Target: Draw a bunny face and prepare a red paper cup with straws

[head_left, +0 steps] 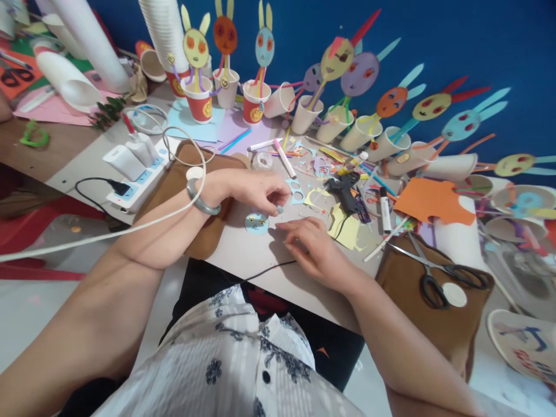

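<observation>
A light-blue paper disc with a drawn face lies flat on the table between my hands. My left hand, with a bracelet at the wrist, is just above it; thumb and forefinger are pinched on a small light-blue paper piece. My right hand rests at the table to the right of the disc, forefinger stretched towards it, the other fingers loosely curved and apart, holding nothing I can see. Beyond the hands lie a blue paper scrap with cut-out holes and a pink-capped marker.
Paper cups with rabbit-faced figures line the blue wall. A black glue gun and a black marker lie right of centre. Scissors rest on a brown pad at right. A power strip stands left; a white cable crosses my left forearm.
</observation>
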`<state>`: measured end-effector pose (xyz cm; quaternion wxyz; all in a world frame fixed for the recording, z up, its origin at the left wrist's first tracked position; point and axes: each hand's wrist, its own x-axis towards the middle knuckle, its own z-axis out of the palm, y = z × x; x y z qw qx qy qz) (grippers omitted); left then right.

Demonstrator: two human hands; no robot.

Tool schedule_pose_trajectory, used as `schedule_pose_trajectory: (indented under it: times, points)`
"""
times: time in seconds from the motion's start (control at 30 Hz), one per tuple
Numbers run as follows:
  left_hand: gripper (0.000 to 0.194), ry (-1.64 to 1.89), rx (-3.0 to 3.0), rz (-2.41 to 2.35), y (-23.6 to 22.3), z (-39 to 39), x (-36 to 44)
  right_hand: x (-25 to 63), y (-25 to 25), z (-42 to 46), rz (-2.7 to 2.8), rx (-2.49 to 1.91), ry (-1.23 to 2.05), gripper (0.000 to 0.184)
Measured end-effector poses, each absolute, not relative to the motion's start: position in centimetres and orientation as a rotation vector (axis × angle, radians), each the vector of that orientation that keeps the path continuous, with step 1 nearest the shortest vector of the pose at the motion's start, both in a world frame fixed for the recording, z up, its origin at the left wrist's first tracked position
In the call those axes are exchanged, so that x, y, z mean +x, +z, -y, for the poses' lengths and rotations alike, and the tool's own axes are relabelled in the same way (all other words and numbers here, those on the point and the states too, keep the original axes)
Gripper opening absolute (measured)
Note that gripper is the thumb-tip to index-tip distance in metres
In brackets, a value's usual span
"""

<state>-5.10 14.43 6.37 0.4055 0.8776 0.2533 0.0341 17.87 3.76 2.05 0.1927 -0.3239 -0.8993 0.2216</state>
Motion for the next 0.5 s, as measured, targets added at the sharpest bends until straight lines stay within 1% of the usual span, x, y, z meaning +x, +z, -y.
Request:
schedule_pose_trajectory:
  times: [0.07,0.17,0.3,0.5]
  points:
    - [0.006,0.112,2.236,-0.649,5.8,-14.2,-4.6,18.7,2.3,-4.1,2.443,-1.023,0.572,0.008]
    - [0.005,0.133,2.229,-0.666,5.1,-13.8,-3.7,19.4,2.3,-4.6,2.341,-1.195,0.54,0.011]
    - [0.009,0.168,2.231,-0.745,4.8,-13.1,-2.9,19.7,2.0,-5.0,2.279,-1.306,0.661,0.014]
    - [0.008,0.067,2.201,-0.838,5.0,-12.1,-2.1,19.8,1.7,-5.0,2.262,-1.32,0.814,0.015]
